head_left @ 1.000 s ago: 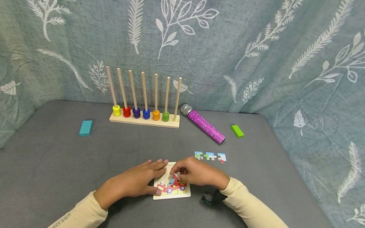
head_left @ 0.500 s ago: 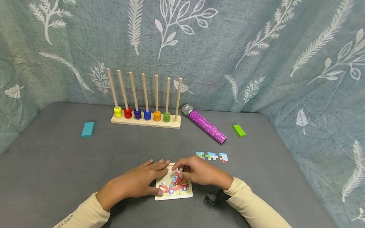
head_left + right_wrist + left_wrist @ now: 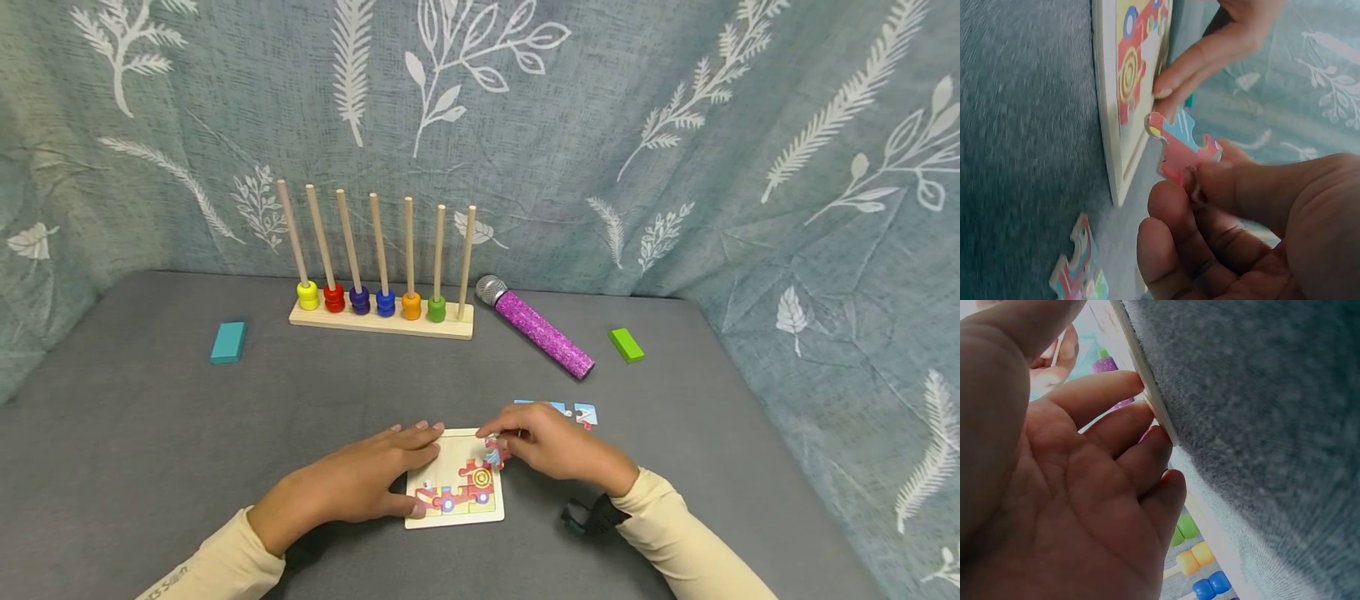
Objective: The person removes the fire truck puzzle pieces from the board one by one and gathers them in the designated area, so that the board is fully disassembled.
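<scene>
My left hand (image 3: 352, 475) lies with extended fingers along the left side of a small wooden puzzle tray (image 3: 454, 454), thumb at its lower left corner. Between thumb and fingers, my right hand (image 3: 562, 442) pinches a red and blue jigsaw piece (image 3: 1179, 147) beside the tray's right edge, raised and tilted. Inside the tray, fitted pieces (image 3: 472, 492) form the lower part of a red vehicle with blue wheels and a yellow spiral. The upper part of the tray shows bare wood. In the left wrist view, the left fingertips (image 3: 1132, 381) meet the tray's edge.
Loose jigsaw pieces (image 3: 585, 414) lie beyond my right hand, partly hidden by it. Farther back are a wooden peg stand (image 3: 382, 321) with coloured beads and a glittery purple microphone (image 3: 543, 333). A teal block (image 3: 228, 342) is at left, a green block (image 3: 626, 345) at right.
My right hand has lifted the red and blue piece from over the fitted pieces and moved it right, to the tray's edge, uncovering the yellow spiral. The left hand stays in place.
</scene>
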Available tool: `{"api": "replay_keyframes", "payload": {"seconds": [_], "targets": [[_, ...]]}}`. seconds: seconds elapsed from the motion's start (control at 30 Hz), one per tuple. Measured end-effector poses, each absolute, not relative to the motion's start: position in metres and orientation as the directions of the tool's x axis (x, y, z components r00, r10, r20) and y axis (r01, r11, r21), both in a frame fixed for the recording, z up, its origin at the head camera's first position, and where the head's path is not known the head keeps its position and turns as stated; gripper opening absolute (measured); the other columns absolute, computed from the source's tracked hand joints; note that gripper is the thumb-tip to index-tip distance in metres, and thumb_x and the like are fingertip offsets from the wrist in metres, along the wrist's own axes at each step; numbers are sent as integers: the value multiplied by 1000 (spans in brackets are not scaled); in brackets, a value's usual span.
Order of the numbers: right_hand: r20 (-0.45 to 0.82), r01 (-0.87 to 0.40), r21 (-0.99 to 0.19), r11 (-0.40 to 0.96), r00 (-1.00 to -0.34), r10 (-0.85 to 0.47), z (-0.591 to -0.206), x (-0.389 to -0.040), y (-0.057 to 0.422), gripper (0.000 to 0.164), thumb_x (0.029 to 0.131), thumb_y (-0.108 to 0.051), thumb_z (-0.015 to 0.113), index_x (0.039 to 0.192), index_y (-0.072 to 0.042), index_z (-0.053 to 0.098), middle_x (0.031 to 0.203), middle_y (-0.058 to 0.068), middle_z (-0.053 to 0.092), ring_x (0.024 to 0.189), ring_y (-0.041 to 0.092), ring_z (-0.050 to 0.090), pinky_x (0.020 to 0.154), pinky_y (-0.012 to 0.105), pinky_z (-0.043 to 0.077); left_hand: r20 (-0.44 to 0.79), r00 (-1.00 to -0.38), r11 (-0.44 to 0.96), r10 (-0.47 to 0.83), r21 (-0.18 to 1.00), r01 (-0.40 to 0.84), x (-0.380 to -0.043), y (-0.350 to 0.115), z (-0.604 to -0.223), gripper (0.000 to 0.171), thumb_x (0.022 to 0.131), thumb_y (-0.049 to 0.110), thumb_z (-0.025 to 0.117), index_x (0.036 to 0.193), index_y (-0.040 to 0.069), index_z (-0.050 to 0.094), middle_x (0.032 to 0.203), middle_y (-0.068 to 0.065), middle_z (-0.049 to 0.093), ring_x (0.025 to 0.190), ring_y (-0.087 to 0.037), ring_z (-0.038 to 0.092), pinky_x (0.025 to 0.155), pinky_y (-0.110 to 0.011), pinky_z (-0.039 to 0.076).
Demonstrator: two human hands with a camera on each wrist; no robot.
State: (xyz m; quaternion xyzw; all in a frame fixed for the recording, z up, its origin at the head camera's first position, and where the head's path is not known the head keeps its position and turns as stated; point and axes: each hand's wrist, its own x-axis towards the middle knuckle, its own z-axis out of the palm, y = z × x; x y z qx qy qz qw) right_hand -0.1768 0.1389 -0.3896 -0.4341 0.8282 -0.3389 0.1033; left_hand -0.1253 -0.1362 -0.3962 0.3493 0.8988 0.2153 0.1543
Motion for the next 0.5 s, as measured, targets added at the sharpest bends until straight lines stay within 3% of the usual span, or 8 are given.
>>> {"api": "replay_keyframes", "payload": {"seconds": [0.3,0.5], "targets": [[45,-579,-642,502,-682,-730,-383,-181,153,25,94,2,59,116,-2,70,86,-6,64,67,4,50,59,24,47,-90,-704,641,705,506,577,-128,-134,-395,61,87,33,73,136,0,55,151,-15,38,139,-34,33,112,-50,26],[44,-596,-623,508,-674,-737,-385,-183,163,24,93,4,59,114,-1,71,93,-2,67,68,3,49,61,23,47,-158,-690,647,707,539,539,-127,-132,-394,68,86,35,74,142,7,50,157,-13,27,143,-33,24,109,-52,31]]}}
